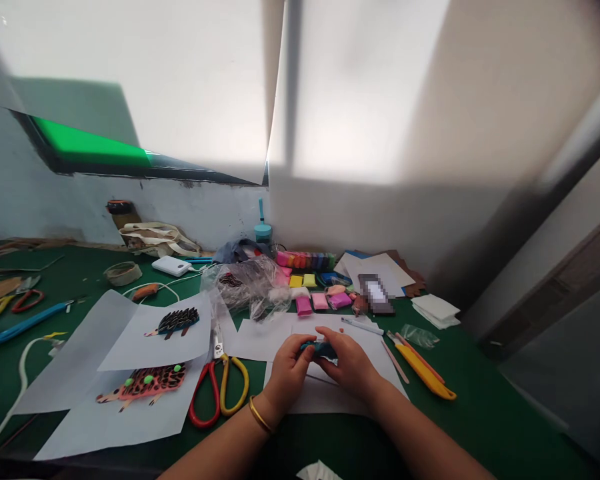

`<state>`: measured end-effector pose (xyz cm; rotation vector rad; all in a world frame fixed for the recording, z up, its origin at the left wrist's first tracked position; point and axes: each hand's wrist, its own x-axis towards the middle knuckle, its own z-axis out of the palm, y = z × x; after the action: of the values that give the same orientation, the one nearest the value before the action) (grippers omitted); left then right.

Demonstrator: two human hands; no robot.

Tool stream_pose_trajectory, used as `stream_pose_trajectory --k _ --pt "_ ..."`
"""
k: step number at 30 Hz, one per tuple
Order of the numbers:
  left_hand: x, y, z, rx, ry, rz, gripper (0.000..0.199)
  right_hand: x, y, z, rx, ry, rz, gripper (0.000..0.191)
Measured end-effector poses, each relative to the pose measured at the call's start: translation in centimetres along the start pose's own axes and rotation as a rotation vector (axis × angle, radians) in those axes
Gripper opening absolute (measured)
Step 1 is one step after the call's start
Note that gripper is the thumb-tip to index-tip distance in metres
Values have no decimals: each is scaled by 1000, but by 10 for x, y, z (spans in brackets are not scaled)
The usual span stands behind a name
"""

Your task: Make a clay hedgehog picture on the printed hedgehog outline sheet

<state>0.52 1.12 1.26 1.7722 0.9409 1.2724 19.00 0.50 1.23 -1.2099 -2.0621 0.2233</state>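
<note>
Table against a pale wall, window screened with white sheets, daylight behind.
The table (473, 387) is topped in dark green and set along the wall (90, 200), which is marked by small dark scuffs beneath the window (93, 142). The dark window frame (55, 163) is left exposed at lower left, where a strip of vivid green is seen. The rest is covered by a left sheet (180, 87), hung with a slanting lower edge, and a right sheet (365, 87), crossed by a shadowed vertical bar. Both are brightly backlit. The far right is sunk in shade; a brownish panel (593, 267) is blurred there.
</note>
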Motion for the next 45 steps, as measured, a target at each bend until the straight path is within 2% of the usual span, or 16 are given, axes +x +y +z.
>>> stream_pose_trajectory --k 3,6,10,17,22,24,26,27,29,30,33,35,39,45 --pt "0 -2 0 -14 45 -35 28 0 -4 -3 -18 58 -9 32" --pt "-1 -5 2 -111 43 -99 30 1 -9 -8 -39 36 -83 16" --pt "-2 -8 5 -188 -2 -133 31 1 -11 -9 -67 9 -90 18" --pt "-2 -7 2 -41 -55 -58 27 -2 -9 -8 -78 1 -76 16" --pt "-2 -5 0 25 -4 -49 24 -1 -9 -15 -49 -14 -87 26" --pt "-2 -5 -1 10 6 -57 25 3 5 -24 -48 30 -53 32" --pt "-2 -5 -1 -14 6 -69 26 12 31 -38 -68 102 77 33" --pt "-2 -4 -1 -17 5 -73 27 18 48 -48 -82 145 175 34" --pt "-2 -2 -1 -14 -2 -80 27 30 89 -70 -159 247 488 35" --pt "-2 -1 0 -15 -7 -85 27 35 110 -81 -187 272 577 37" --pt "-2 1 0 -23 -14 -102 28 47 165 -106 -227 250 724 39" --pt "-2 2 0 -19 -10 -101 28 52 189 -111 -244 202 788 37" --pt "-3 3 0 -2 -4 -97 27 58 213 -102 -270 105 839 37" --pt "-3 6 -1 1 -9 -110 26 65 225 -92 -298 40 866 40"
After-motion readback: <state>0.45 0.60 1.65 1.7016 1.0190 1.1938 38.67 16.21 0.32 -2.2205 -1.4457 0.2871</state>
